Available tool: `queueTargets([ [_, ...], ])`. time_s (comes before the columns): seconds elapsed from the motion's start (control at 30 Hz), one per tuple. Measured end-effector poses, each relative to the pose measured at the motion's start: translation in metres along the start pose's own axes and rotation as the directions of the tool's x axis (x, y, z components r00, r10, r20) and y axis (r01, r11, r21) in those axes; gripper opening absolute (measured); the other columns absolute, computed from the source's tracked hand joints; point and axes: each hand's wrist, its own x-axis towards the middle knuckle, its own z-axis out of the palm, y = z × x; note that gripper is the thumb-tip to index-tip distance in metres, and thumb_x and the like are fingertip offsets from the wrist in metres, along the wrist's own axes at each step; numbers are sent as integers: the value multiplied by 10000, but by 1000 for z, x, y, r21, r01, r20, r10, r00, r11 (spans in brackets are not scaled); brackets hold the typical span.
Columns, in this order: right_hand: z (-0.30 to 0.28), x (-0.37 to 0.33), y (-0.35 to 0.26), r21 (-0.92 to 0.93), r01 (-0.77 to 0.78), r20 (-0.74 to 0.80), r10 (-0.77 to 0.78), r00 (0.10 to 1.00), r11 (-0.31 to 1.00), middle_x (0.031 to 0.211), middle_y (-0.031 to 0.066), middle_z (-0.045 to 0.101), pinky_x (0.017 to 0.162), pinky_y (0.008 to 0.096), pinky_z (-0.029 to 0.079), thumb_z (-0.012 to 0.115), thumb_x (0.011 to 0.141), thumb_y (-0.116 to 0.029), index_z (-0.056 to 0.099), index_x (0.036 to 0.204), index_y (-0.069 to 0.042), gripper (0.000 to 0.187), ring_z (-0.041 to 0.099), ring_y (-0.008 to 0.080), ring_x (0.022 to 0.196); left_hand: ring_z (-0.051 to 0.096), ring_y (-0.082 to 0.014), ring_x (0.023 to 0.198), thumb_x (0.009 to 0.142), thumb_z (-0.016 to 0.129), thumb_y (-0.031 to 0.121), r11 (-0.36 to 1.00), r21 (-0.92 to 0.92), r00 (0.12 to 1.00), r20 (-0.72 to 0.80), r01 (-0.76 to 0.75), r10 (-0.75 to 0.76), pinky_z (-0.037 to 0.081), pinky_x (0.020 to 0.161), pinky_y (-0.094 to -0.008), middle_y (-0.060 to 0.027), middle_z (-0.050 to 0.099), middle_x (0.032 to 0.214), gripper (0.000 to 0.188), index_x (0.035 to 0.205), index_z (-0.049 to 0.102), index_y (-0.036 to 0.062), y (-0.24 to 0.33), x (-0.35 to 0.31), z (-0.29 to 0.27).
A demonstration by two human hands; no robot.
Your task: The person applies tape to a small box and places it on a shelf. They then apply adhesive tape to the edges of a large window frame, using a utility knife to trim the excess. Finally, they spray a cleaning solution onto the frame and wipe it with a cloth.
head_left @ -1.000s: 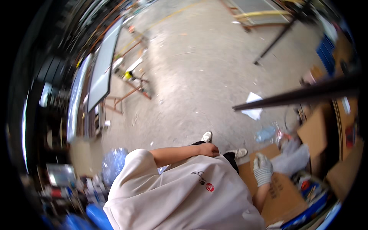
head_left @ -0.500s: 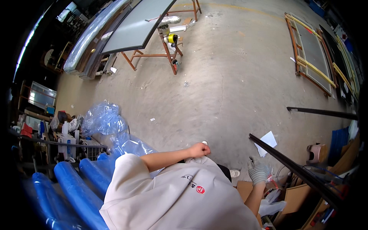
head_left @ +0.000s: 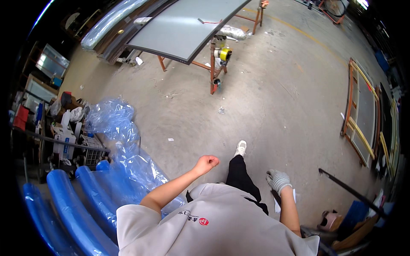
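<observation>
My left hand (head_left: 206,164), bare, hangs in front of my body with its fingers curled in; no held thing shows in it. On my right hand (head_left: 279,180) there is a grey striped work glove. Its fingers are loosely bent and a little apart, with nothing visible between them. Just below that glove, by my right forearm, a dark strip's end (head_left: 276,197) and a white sheet (head_left: 277,207) show partly. My leg in black trousers is stretched forward, with a white shoe (head_left: 241,148) on the concrete floor.
Ahead, a large framed panel (head_left: 183,32) rests on rust-coloured trestles (head_left: 212,77). Blue film rolls (head_left: 68,209) and crumpled clear film (head_left: 112,117) lie at left, near a cluttered cart (head_left: 64,141). At right are leaning frames (head_left: 351,102), a dark bar (head_left: 348,187) and a pink stool (head_left: 329,220).
I have stepped forward and turned; the trestles and panel appear nearer and farther right. My left hand has swung leftward in view. The long dark rail is now mostly hidden behind my right arm.
</observation>
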Motion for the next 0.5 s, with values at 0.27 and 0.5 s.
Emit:
queueTargets([
  [0.27,-158,248,-18,-104,270,-49,-276,960,957,1087,145,628,861,430,468,499,857,-317,579,1145,-112,363,604,312,992,560,-74,640,895,599,232,997,-69,973,-230,-22,6,458,620,-248,-11,644,685,253,776,652,15,77,128,-73],
  [0.5,-245,421,-92,369,452,-23,-478,878,812,1120,184,619,893,387,472,556,859,-289,545,1210,-62,418,604,308,1025,596,-102,656,920,557,246,971,-235,928,-371,-50,-41,477,649,-255,-38,638,670,339,682,624,14,83,205,-104],
])
